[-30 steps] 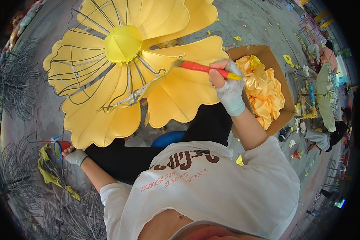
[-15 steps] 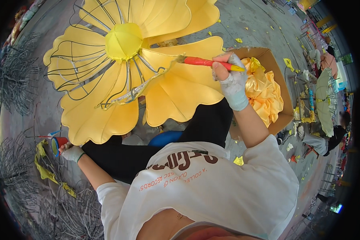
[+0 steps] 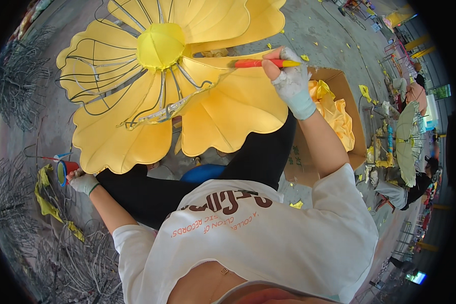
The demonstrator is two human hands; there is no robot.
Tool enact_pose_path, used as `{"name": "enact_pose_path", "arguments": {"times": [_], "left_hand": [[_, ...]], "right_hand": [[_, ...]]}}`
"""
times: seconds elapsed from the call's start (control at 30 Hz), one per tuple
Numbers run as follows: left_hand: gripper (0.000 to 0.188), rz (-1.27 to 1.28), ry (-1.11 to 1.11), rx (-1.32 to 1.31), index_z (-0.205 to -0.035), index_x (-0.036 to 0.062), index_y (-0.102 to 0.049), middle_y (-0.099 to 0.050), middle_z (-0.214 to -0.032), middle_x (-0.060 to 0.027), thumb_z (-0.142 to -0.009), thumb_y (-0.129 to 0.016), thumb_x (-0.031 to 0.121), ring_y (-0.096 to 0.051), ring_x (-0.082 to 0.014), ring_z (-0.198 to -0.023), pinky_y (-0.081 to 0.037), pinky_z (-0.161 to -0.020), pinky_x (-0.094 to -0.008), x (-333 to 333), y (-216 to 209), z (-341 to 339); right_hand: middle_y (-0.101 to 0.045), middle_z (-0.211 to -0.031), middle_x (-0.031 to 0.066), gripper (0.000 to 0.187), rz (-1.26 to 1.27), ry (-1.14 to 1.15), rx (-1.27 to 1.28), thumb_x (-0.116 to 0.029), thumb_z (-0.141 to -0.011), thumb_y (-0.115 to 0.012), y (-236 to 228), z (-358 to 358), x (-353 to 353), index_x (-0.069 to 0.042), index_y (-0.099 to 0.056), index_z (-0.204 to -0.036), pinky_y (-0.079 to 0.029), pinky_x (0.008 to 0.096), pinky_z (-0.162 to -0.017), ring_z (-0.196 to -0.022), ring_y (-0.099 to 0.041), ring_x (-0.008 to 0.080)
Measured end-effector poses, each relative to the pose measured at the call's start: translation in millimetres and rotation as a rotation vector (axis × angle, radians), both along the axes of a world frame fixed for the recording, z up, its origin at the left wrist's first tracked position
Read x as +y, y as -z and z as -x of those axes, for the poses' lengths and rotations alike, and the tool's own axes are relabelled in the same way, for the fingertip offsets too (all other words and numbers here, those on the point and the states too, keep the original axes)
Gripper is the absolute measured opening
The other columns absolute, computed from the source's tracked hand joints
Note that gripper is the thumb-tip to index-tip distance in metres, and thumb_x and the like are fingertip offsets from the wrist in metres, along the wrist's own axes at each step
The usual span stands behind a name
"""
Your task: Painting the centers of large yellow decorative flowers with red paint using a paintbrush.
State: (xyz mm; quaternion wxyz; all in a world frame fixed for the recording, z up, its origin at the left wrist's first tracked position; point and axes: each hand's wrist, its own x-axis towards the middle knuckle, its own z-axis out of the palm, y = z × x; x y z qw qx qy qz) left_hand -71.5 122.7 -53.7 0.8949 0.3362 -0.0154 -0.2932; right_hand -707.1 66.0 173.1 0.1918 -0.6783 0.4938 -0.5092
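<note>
A large flower of yellow fabric petals [image 3: 228, 111] on a wire frame stands before me, with a domed yellow centre [image 3: 161, 45]. Some petals on its left are bare wire loops over fabric behind. My right hand [image 3: 292, 81], in a worn whitish glove with bare fingertips, grips a paintbrush [image 3: 256, 63] with a red, yellow-ended handle. Its bristles point left, at the rim of a raised inner petal; whether they touch it I cannot tell. Down at the left, my gloved left hand [image 3: 84, 183] is closed on a small red cup [image 3: 72, 166], tilted beside the lower petal.
At my right, a cardboard box [image 3: 352, 121] holds crumpled golden fabric [image 3: 334, 114]. Tangled wire frames [image 3: 81, 258] and a yellow fabric strip [image 3: 48, 205] lie at the left. A blue round thing [image 3: 202, 174] sits between my legs. Another person [image 3: 415, 185] sits at far right.
My right hand and the paintbrush have risen slightly, and the brush lies more level. The cup and my left hand appear a little higher and farther left. The whole view has shifted slightly.
</note>
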Motion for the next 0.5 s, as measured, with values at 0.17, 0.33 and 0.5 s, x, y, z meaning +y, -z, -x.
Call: {"name": "enact_pose_path", "arguments": {"times": [0.17, 0.33, 0.5], "left_hand": [[0.033, 0.007, 0.023, 0.001, -0.062, 0.0172, -0.049, -0.046, -0.055, 0.0046, -0.093, -0.050, 0.030, -0.042, -0.0112, -0.052, -0.036, -0.055, -0.0220, 1, 0, -2], [0.033, 0.008, 0.064, -0.004, -0.062, 0.0173, -0.049, -0.047, -0.056, 0.0047, -0.093, -0.049, 0.030, -0.042, -0.0112, -0.052, -0.036, -0.055, -0.0224, -2, 3, 4], [0.033, 0.009, 0.096, -0.017, -0.063, 0.0174, -0.049, -0.047, -0.056, 0.0048, -0.093, -0.049, 0.030, -0.042, -0.0112, -0.052, -0.036, -0.055, -0.0228, -3, 2, 3]], "right_hand": [[-0.057, -0.079, 0.0050, 0.013, 0.061, -0.084, 0.011, -0.006, -0.072, -0.063, -2, 6, 2, -0.002, -0.061, -0.084, -0.040, 0.0248, -0.064, -0.070, -0.050, 0.0161], [-0.058, -0.079, 0.0061, 0.015, 0.207, -0.058, 0.185, -0.003, -0.069, -0.064, 11, 9, -2, -0.002, -0.062, -0.084, -0.041, 0.0255, -0.066, -0.072, -0.051, 0.0179], [-0.057, -0.079, 0.0072, 0.018, 0.227, -0.269, 0.119, -0.001, -0.067, -0.065, 4, 2, 7, -0.002, -0.062, -0.084, -0.042, 0.0265, -0.065, -0.069, -0.051, 0.0193]]}}
